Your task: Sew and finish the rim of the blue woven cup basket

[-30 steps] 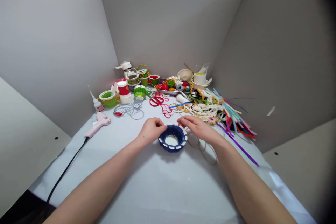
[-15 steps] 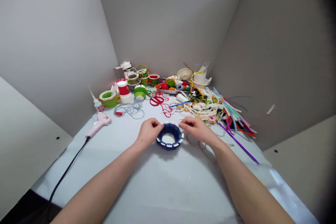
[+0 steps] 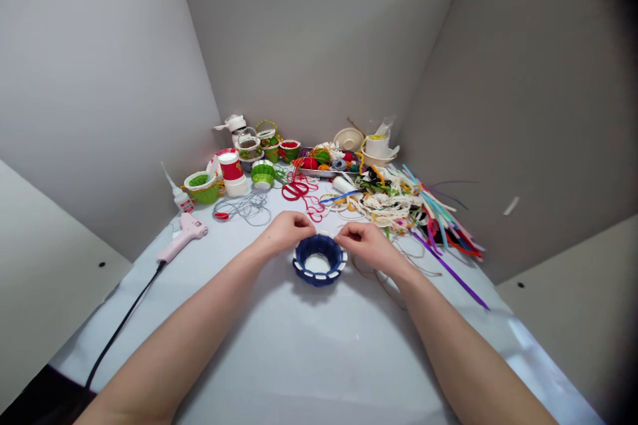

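In the middle of the head view is a small dark blue woven bowl (image 3: 319, 277) with white tabs around its rim and a white bottom inside. My left hand (image 3: 289, 231) is closed in a pinch at the bowl's far rim, left of centre. On the far right part of that rim, the fingertips of my right hand (image 3: 366, 244) are pinched together. Both hands' fingertips hide the bit of rim they touch. Thin brown twine (image 3: 393, 292) lies in loops on the table under my right wrist and forearm.
A pink glue gun (image 3: 182, 237) with a black cord lies left, near a glue bottle (image 3: 183, 199). Red-handled scissors (image 3: 295, 191), grey cord (image 3: 244, 207) and small green baskets (image 3: 204, 194) sit behind. Tangled yarn (image 3: 389, 202) and a purple strip (image 3: 451, 272) lie right.
My left hand has shifted from the bowl's left side up and around to its far rim. The bowl appears slightly turned or tilted; my right hand stays at the rim.
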A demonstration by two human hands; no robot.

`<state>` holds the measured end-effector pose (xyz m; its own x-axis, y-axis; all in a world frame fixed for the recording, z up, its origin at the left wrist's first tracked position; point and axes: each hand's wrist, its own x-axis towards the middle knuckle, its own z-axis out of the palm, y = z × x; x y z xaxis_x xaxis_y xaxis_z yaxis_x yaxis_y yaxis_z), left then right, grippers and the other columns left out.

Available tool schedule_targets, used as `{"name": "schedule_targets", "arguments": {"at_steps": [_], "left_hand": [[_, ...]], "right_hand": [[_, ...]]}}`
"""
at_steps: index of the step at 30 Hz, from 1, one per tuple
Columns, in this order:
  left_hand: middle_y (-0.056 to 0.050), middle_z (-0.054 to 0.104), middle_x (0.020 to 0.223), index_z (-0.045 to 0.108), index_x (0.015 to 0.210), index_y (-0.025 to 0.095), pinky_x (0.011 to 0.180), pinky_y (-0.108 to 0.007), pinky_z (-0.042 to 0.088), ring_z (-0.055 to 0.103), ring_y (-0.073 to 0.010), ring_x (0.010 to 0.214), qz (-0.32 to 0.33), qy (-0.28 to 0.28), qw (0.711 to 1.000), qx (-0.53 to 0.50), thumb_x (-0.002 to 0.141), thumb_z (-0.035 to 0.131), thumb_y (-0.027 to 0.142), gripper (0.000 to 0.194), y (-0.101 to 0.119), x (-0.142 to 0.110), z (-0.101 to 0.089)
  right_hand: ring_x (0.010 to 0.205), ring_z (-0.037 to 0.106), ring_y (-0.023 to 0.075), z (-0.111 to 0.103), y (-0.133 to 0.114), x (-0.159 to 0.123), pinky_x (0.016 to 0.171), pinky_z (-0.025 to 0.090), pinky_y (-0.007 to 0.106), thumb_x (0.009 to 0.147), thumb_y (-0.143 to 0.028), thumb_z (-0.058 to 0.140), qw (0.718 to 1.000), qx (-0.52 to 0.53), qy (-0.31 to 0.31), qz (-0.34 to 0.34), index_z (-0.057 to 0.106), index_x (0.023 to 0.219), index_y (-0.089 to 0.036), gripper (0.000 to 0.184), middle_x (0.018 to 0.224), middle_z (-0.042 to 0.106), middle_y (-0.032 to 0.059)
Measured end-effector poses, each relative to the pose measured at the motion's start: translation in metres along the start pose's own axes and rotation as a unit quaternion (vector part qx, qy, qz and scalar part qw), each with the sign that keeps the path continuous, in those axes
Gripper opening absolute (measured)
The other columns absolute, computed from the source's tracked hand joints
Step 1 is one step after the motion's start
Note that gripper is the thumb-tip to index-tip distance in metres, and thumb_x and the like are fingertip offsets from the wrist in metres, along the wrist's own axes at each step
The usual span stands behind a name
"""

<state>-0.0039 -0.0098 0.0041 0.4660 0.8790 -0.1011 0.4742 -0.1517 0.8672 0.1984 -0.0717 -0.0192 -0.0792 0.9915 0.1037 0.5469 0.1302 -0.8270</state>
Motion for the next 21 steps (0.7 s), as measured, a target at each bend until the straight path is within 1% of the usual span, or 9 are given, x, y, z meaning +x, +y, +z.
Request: {"name": "schedule_targets", "arguments": {"at_steps": [2, 6, 7, 9, 12, 15, 18, 21], "left_hand": [[0.000, 0.062, 0.065, 0.067, 0.072, 0.014, 0.055, -0.022, 0.038, 0.051, -0.0115, 0.060, -0.002, -0.015, 1.000, 0.013, 0.065, 0.060, 0.032, 0.021, 0.001, 0.001, 0.000], [0.001, 0.064, 0.069, 0.068, 0.075, 0.015, 0.058, -0.021, 0.039, 0.052, -0.0114, 0.063, 0.020, -0.009, 0.999, 0.032, 0.067, 0.059, 0.033, 0.022, 0.010, 0.002, -0.002], [0.001, 0.064, 0.069, 0.068, 0.075, 0.015, 0.058, -0.021, 0.039, 0.053, -0.0115, 0.063, 0.025, -0.018, 0.999, 0.037, 0.067, 0.059, 0.033, 0.022, 0.012, 0.003, -0.002], [0.001, 0.065, 0.069, 0.069, 0.074, 0.016, 0.058, -0.021, 0.040, 0.054, -0.0121, 0.064, 0.026, -0.052, 0.997, 0.042, 0.065, 0.060, 0.033, 0.021, 0.017, 0.006, -0.002], [0.000, 0.065, 0.067, 0.068, 0.071, 0.015, 0.060, -0.021, 0.042, 0.056, -0.0130, 0.065, 0.021, -0.093, 0.995, 0.042, 0.063, 0.062, 0.031, 0.019, 0.018, 0.010, 0.000], [0.000, 0.065, 0.065, 0.069, 0.070, 0.014, 0.059, -0.021, 0.042, 0.055, -0.0128, 0.063, 0.016, -0.091, 0.995, 0.035, 0.061, 0.063, 0.029, 0.018, 0.014, 0.009, -0.001], [0.000, 0.064, 0.061, 0.069, 0.068, 0.014, 0.055, -0.021, 0.039, 0.053, -0.0118, 0.059, 0.014, -0.094, 0.995, 0.044, 0.061, 0.063, 0.027, 0.016, 0.011, 0.007, -0.003], [0.001, 0.063, 0.061, 0.069, 0.068, 0.015, 0.054, -0.020, 0.039, 0.052, -0.0116, 0.058, 0.021, -0.099, 0.993, 0.052, 0.062, 0.062, 0.027, 0.016, 0.010, 0.005, -0.004]], "right_hand": [[0.058, 0.048, 0.0113, 0.001, 0.002, 0.001, 0.054, 0.036, 0.022, 0.076, -0.035, 0.057, 1.000, 0.000, 0.003, -0.005, 0.064, 0.069, -0.015, 0.023, 0.061, 0.058, -0.0002], [0.058, 0.048, 0.0109, 0.004, 0.005, 0.002, 0.054, 0.036, 0.022, 0.077, -0.035, 0.057, 1.000, 0.004, 0.002, -0.016, 0.064, 0.070, -0.015, 0.022, 0.062, 0.058, -0.0005], [0.058, 0.048, 0.0110, 0.004, 0.005, 0.002, 0.055, 0.036, 0.022, 0.077, -0.034, 0.057, 1.000, 0.005, 0.002, -0.017, 0.065, 0.070, -0.015, 0.022, 0.063, 0.059, -0.0004], [0.059, 0.049, 0.0115, 0.005, 0.005, 0.002, 0.056, 0.037, 0.022, 0.077, -0.034, 0.057, 1.000, 0.007, 0.003, -0.013, 0.065, 0.071, -0.015, 0.022, 0.064, 0.060, 0.0001], [0.060, 0.050, 0.0126, 0.005, 0.005, 0.002, 0.056, 0.039, 0.023, 0.077, -0.036, 0.058, 1.000, 0.014, 0.001, -0.009, 0.065, 0.072, -0.015, 0.023, 0.065, 0.061, 0.0010], [0.062, 0.050, 0.0128, 0.004, 0.007, 0.003, 0.058, 0.039, 0.023, 0.079, -0.040, 0.057, 1.000, 0.017, -0.005, -0.011, 0.065, 0.073, -0.015, 0.027, 0.066, 0.061, 0.0011], [0.062, 0.049, 0.0125, 0.003, 0.008, 0.003, 0.058, 0.038, 0.023, 0.082, -0.044, 0.054, 1.000, 0.002, -0.020, -0.016, 0.065, 0.074, -0.015, 0.032, 0.066, 0.059, 0.0002], [0.062, 0.049, 0.0125, 0.002, 0.007, 0.001, 0.059, 0.038, 0.023, 0.084, -0.047, 0.050, 0.999, -0.014, -0.038, -0.015, 0.065, 0.076, -0.015, 0.036, 0.066, 0.058, -0.0004]]}}
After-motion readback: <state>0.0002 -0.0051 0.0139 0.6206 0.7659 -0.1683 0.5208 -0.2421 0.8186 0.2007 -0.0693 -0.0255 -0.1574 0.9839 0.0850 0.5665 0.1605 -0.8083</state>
